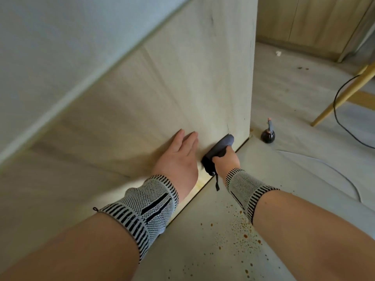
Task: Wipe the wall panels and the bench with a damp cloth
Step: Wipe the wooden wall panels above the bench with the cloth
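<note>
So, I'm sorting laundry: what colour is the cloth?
Dark grey cloth, gripped by the right hand; head view.

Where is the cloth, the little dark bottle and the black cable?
cloth (220,152), head view, middle of the dark bundle the right hand grips.
little dark bottle (267,135), head view, its round body.
black cable (335,110), head view, on its curved loop.

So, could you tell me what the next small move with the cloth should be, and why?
Probably slide the cloth in the right hand down along the panel toward the seam. The left hand rests flat on the panel beside it, and brown spots speckle the bench just below, so the seam likely needs wiping.
</note>
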